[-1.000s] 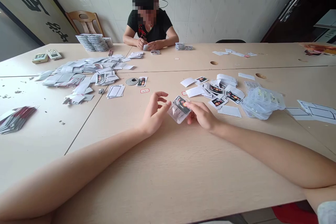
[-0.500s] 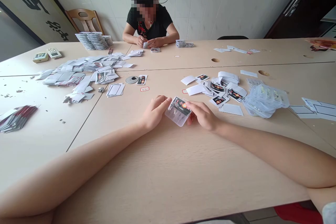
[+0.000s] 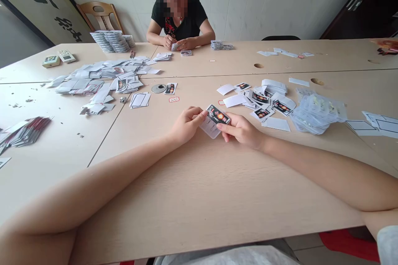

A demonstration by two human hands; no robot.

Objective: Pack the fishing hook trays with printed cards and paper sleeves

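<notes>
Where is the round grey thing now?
In the head view, the round grey thing lies left of centre on the table, beside a dark-printed card, beyond the left hand.

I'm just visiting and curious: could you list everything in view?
Small labelled box: one, clear with black label, between both hands
Labels: many, black and white, beyond right hand
Plastic boxes: pile, clear, right
Paper slips: many, white, left
Packets: bundle, grey and red, left edge
Stacked packs: many, whitish, far left
Handheld devices: two, pale, far left
Disc: one, grey, centre-left
Table: one, pale wood, centre
Chair: one, brown, beyond table
Cabinet: one, dark, upper right
Person: one, black top, across table
Left hand, right hand: one each, bare, centre
</notes>
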